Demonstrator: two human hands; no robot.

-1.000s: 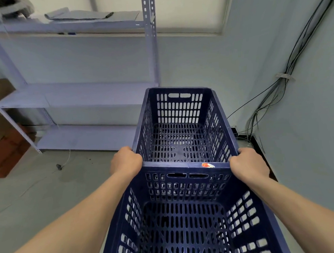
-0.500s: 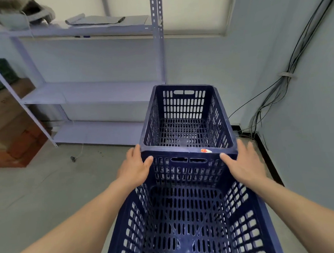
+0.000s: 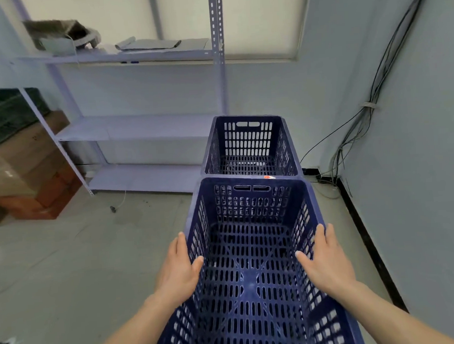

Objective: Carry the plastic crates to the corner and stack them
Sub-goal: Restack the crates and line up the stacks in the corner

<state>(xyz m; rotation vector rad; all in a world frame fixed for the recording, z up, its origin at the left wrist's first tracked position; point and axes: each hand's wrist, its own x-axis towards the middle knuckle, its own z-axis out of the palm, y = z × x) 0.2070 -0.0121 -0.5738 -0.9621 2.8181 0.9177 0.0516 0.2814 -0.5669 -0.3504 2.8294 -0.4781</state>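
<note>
Head view: straight, spread fingers point(image 3: 182, 245) of the left hand point(image 3: 179, 271) are laid along the outside left wall of the near crate point(image 3: 251, 284), with the thumb set over the rim. The right hand point(image 3: 327, 266) is placed likewise on the right wall, its fingers apart and clamped on nothing. The far end of this crate is set against the far crate point(image 3: 249, 144), which is stood on the floor point(image 3: 66, 261) in the corner beside the shelf rack point(image 3: 138, 126).

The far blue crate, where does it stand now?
In the head view the far blue crate stands right of centre, just beyond the near crate, next to the metal shelf and close to the corner of the walls.
</note>
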